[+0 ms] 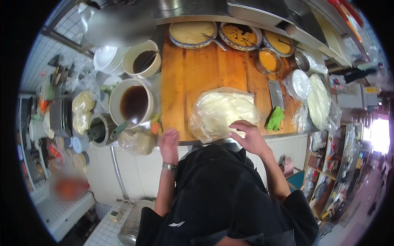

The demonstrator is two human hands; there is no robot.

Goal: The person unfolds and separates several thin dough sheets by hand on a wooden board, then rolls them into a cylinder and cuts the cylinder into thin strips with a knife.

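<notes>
A large pale mass of dough (227,107) lies under clear plastic film (203,123) at the front of the wooden board (203,67). My right hand (249,136) is at the near right edge of the film, thumb and fingers apart. Whether its fingertips touch the plastic is hard to tell. My left hand (170,144), slightly blurred and with a metal-band watch on the wrist, hovers by the board's front left corner and holds nothing. Right of the dough is a cleaver (276,93), with a green cloth (275,119) at its handle end.
Patterned bowls with spoons, one holding a pale filling (192,32), line the back. Leftward stand two tubs of dark liquid (134,103), stacked white plates (107,60) and a stone mortar (103,129). A plastic-covered basin (318,101) stands at the right.
</notes>
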